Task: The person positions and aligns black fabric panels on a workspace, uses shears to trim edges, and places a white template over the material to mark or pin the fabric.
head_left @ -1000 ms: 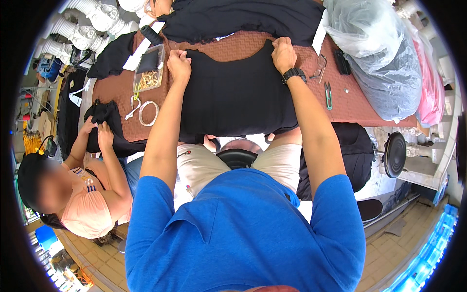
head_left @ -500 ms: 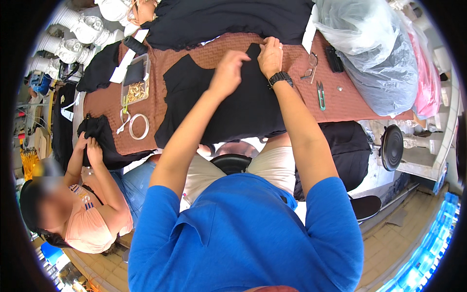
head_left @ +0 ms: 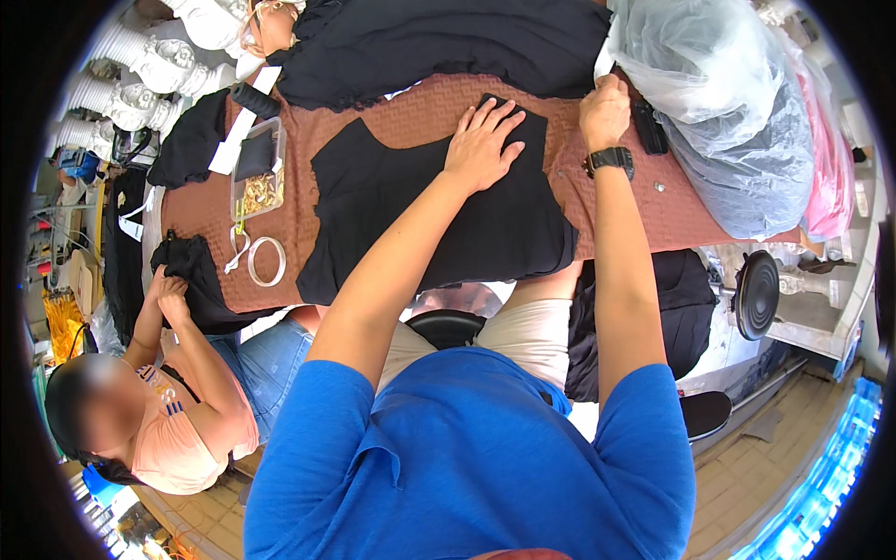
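Since half a second ago the left hand [head_left: 483,145] has moved from the fold's edge and now lies flat, fingers spread, on the black garment [head_left: 439,210] on the brown table cover [head_left: 653,201]. To its right, the right hand [head_left: 605,110] is closed on something white beside the clear plastic bag [head_left: 719,103]. I judge this the smoothing step; next, the cloth beneath the fingers needs an even, outward press.

A table [head_left: 653,201] covered in brown textured cloth, spread with garments and sewing bits.

At frame centre lies a flat black fabric piece [head_left: 411,219]; across the upper edge sits a larger dark black garment [head_left: 448,42]. Left of centre stand a clear plastic box of small brass-coloured parts [head_left: 257,177] and, below it, a white ring-shaped roll of tape [head_left: 267,261]. At upper right rests a big clear plastic bag of dark fabric [head_left: 737,121].
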The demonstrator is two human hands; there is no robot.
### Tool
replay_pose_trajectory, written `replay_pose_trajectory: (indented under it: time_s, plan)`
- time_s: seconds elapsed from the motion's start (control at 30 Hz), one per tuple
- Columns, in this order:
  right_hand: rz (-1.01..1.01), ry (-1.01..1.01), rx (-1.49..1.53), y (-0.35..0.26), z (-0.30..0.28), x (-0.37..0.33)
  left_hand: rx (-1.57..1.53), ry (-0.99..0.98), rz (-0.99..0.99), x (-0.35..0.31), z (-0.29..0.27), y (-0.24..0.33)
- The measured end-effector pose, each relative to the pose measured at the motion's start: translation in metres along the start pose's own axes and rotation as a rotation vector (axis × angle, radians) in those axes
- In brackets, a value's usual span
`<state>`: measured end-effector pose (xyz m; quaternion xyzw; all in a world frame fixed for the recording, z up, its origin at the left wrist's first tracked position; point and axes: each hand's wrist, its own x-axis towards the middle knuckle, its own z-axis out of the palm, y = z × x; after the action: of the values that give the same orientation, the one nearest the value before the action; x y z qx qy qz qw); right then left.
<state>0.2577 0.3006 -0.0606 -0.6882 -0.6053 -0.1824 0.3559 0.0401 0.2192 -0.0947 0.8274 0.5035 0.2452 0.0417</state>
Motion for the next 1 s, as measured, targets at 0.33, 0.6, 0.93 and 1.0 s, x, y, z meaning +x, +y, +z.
replay_pose_trajectory:
  time_s: [0.33, 0.6, 0.93, 1.0]
  plan:
    - [-0.240, -0.201, 0.724, -0.071, -0.171, -0.167, -0.955, -0.413, -0.298, 0.059, -0.012, -0.075]
    - [-0.360, -0.639, 0.874, -0.082, -0.170, -0.148, -0.921, -0.477, -0.386, 0.061, -0.030, -0.062]
    - [-0.165, -0.373, 0.427, -0.074, -0.002, -0.093, -0.416, -0.028, -0.085, 0.002, -0.067, -0.012]
    - [-0.170, -0.353, 0.435, -0.075, -0.001, -0.096, -0.309, -0.023, 0.011, -0.048, -0.078, 0.016]
